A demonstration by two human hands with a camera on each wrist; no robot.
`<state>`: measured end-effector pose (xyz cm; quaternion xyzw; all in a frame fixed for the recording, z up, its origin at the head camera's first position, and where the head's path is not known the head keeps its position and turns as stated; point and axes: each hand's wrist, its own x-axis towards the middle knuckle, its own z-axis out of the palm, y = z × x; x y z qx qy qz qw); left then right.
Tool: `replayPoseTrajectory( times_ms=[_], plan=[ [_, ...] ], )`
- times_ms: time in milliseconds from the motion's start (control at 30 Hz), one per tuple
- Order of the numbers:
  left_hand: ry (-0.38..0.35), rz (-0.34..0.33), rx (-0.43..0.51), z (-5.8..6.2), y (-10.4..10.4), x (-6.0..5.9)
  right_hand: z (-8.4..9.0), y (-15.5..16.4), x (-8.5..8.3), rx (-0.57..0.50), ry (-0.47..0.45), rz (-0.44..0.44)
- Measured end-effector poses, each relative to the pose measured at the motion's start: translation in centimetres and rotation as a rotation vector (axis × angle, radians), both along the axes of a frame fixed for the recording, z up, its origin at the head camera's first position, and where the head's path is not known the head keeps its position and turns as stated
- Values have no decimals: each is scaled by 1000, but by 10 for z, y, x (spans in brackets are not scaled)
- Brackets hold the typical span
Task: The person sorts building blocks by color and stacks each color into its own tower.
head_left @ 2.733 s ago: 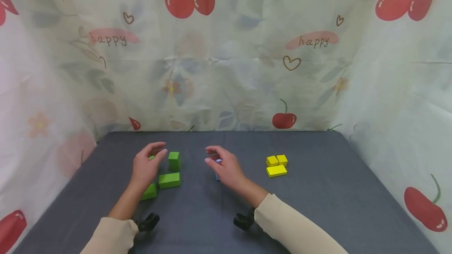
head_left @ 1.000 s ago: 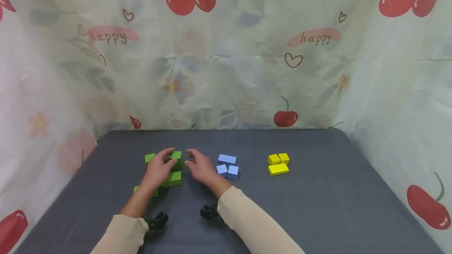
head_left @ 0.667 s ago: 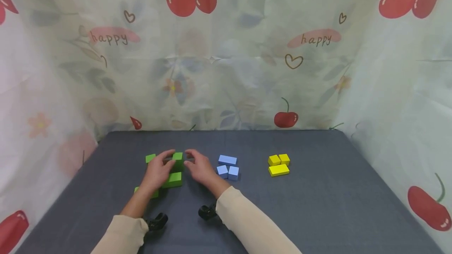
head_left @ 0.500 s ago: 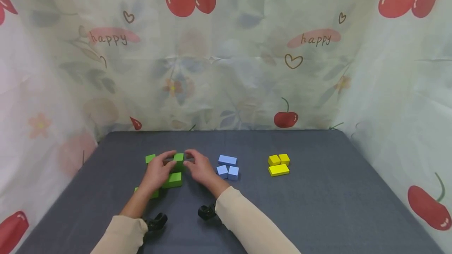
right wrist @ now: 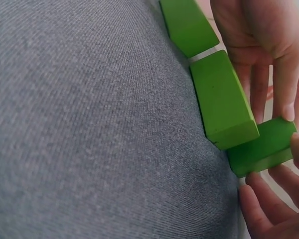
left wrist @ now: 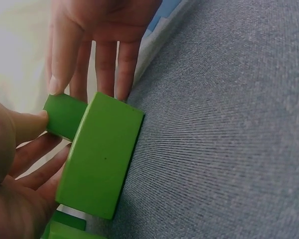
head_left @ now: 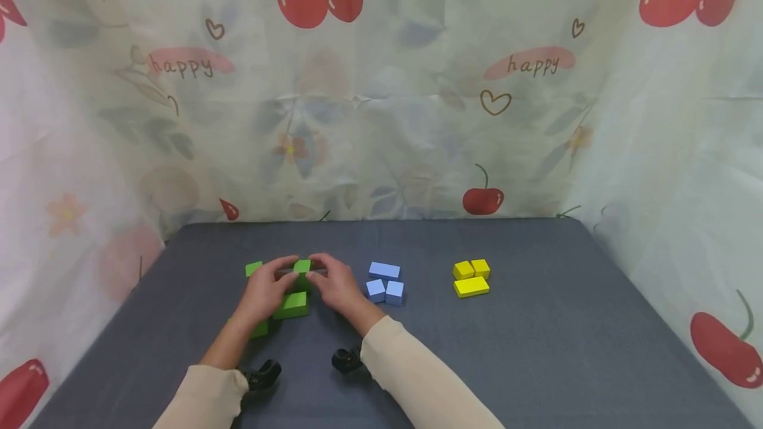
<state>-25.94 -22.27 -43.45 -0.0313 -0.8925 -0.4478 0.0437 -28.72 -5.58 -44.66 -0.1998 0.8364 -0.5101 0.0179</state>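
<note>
Both hands have come together over the green blocks near the left part of the desk (head_left: 536,349): a few seconds back the right hand (head_left: 340,286) was over the blue blocks (head_left: 384,282), which now lie uncovered just beside it. The upright green block (head_left: 301,269) is pinched between the left hand (head_left: 262,291) and the right, fingers of each curled against its opposite sides, with the flat green block (head_left: 291,305) just in front of it. Over the last second the grip has barely shifted, so the work now looks centred on the green group. The yellow blocks (head_left: 471,278) sit apart toward the right.
</note>
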Motion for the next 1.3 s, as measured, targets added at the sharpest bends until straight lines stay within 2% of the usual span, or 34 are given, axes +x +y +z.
replayPoseTrajectory(
  times_ms=[200,667,867,1033,1167,1300],
  plan=[
    [2,-2,-4,3,2,2,-2,1,1,-1,6,-15],
    [21,-15,7,0,0,1,-2,-4,4,20,43,-55],
    [31,2,-11,1,-1,5,-4,-5,3,25,37,-57],
    [138,49,-66,6,-1,14,-5,-4,2,24,37,-46],
    [296,82,-125,12,-4,18,-5,-3,2,24,45,-50],
    [435,128,-237,15,-12,20,-4,-2,2,12,47,-52]
  ],
)
